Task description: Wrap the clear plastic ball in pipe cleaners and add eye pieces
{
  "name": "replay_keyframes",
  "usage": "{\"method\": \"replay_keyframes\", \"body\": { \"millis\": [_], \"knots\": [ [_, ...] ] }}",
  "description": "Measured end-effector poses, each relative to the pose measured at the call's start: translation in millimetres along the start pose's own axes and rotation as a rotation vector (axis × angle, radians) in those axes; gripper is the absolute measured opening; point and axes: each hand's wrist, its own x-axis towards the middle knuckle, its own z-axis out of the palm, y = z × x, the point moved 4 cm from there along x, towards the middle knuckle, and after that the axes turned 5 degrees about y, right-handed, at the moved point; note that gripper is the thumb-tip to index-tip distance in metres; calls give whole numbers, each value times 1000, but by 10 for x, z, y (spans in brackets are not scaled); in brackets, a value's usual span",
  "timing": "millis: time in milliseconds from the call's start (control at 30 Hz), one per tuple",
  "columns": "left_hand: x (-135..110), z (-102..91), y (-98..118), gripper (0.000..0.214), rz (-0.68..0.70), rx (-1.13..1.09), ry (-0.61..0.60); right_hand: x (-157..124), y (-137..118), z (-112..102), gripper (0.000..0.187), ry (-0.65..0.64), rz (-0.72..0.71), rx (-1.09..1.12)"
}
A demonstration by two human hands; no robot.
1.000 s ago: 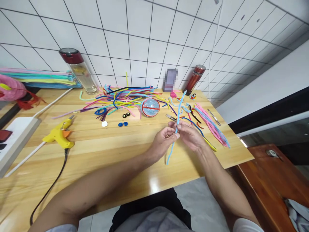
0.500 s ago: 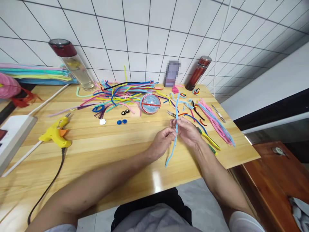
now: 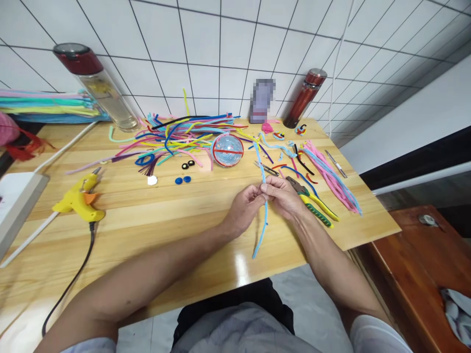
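A light-blue pipe cleaner [image 3: 260,234] runs upright between my hands, its upper end rising past the fingers and its lower end hanging over the table. My left hand [image 3: 246,208] pinches it near the middle. From the other side my right hand [image 3: 283,197] grips it with thumb and fingertips, the two hands touching. Beyond the right hand lie small scissors [image 3: 271,169], partly behind the pipe cleaner, and green-and-yellow pliers [image 3: 316,206] rest beside the right wrist. A clear ball with a red band [image 3: 228,151] sits farther back.
Loose coloured pipe cleaners [image 3: 184,132] pile up at the back. A yellow glue gun [image 3: 83,198] with a black cord lies left, near a white power strip [image 3: 24,206]. A glass bottle [image 3: 110,98] and a red flask [image 3: 304,100] stand by the wall. Pink-and-blue pipe cleaners [image 3: 333,179] lie right.
My right thumb has come down over the pipe cleaner, and its upper part now leans more to the left. The view has shifted slightly, uncovering more of the pliers.
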Motion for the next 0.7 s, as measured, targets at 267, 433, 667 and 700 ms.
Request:
{"method": "replay_keyframes", "body": {
  "millis": [267,433,667,700],
  "knots": [
    [-25,10,-37,22,-3,-12,-28,19,18,-31,36,53,21,31],
    [-39,27,-41,23,-13,-1,-51,12,25,-20,37,40,32,56],
    [-25,52,-118,24,-59,-36,-85,9,19,-59,39,67,-13,-28],
    [-27,52,-112,24,-61,-39,-86,7,19,-63,39,72,-16,-34]
  ]
}}
